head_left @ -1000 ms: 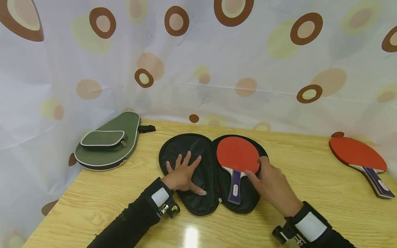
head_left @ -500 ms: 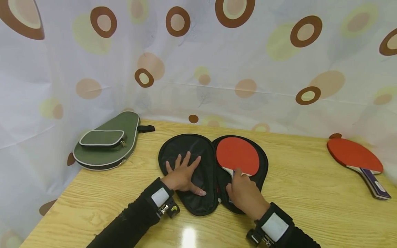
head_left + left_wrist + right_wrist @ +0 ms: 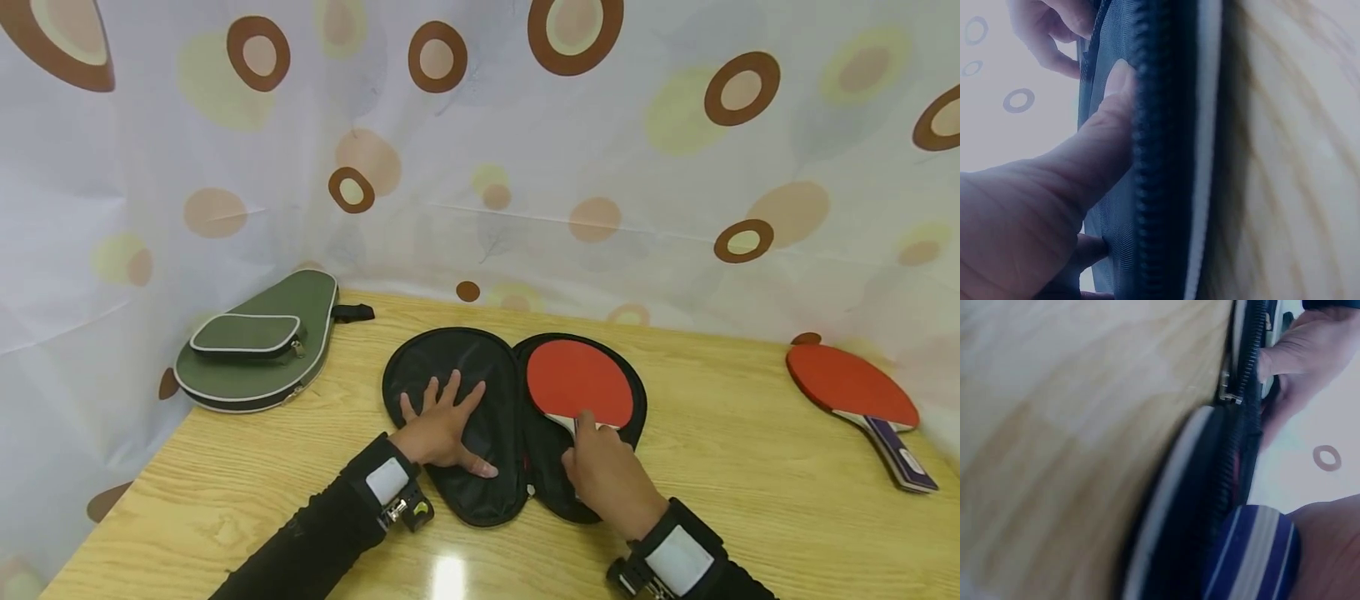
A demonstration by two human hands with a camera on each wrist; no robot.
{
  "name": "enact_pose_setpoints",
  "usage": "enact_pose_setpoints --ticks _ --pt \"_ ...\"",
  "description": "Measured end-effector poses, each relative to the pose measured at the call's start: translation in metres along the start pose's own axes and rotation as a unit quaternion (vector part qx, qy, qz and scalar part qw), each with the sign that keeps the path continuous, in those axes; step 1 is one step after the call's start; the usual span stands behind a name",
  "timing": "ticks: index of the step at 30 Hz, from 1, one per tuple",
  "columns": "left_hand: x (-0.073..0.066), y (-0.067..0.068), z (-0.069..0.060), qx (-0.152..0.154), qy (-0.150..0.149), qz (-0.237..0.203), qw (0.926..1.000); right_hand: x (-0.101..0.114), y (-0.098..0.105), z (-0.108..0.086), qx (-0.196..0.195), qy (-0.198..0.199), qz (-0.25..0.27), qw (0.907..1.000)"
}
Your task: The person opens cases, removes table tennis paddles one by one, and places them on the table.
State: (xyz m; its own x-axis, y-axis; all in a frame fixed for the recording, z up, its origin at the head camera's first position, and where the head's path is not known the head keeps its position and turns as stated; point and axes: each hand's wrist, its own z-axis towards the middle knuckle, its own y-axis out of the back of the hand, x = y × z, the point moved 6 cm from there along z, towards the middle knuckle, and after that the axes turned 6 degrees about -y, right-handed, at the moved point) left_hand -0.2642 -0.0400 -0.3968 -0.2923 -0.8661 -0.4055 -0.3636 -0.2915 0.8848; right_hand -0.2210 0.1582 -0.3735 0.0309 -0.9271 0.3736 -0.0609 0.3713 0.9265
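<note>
A black zippered paddle case point(image 3: 480, 500) lies unfolded on the table, its two halves side by side. My left hand point(image 3: 442, 429) rests on the left half with its fingers spread; the left wrist view shows the thumb point(image 3: 1097, 144) against the black lining. In the right half lies a red table tennis paddle point(image 3: 577, 383). My right hand point(image 3: 611, 479) grips its handle and covers most of it. In the right wrist view the striped butt of the handle point(image 3: 1252, 556) shows beside that hand.
A green paddle case point(image 3: 300, 321) with white piping and a small front pouch stands at the left against the patterned curtain point(image 3: 525, 150). A second red paddle point(image 3: 851, 383) with a purple handle lies at the far right of the wooden table point(image 3: 735, 417).
My right hand has moved left from beside the red paddle's edge onto its handle and taken hold. The paddle has shifted very slightly. My left hand has stayed in place.
</note>
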Motion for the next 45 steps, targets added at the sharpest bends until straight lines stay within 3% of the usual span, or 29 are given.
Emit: enact_pose_setpoints --ticks 8,12,16,22,26,31,45 --pt "-0.002 0.0 0.0 0.001 -0.003 0.005 1.0 -0.025 0.044 -0.002 -0.024 0.013 0.018 0.9995" --pt "-0.002 0.001 0.0 0.002 -0.004 0.002 1.0 -0.054 0.069 0.003 -0.046 0.003 0.016 0.9988" --pt "-0.002 0.0 -0.001 0.009 -0.001 -0.002 1.0 -0.091 0.082 0.009 -0.054 -0.011 0.003 0.9985" --pt "-0.002 0.001 -0.003 0.007 0.0 -0.002 1.0 -0.144 0.08 0.016 -0.008 -0.049 0.003 0.9988" --pt "-0.002 0.001 -0.003 0.006 0.001 -0.002 1.0 -0.166 0.076 0.02 0.024 -0.06 -0.01 0.9979" --pt "-0.002 0.001 -0.003 0.007 0.0 -0.003 1.0 -0.178 0.069 0.02 0.046 -0.055 -0.029 0.997" --pt "-0.002 0.001 -0.003 0.006 -0.006 -0.002 1.0 -0.197 0.062 0.024 0.06 -0.041 -0.047 0.9963"
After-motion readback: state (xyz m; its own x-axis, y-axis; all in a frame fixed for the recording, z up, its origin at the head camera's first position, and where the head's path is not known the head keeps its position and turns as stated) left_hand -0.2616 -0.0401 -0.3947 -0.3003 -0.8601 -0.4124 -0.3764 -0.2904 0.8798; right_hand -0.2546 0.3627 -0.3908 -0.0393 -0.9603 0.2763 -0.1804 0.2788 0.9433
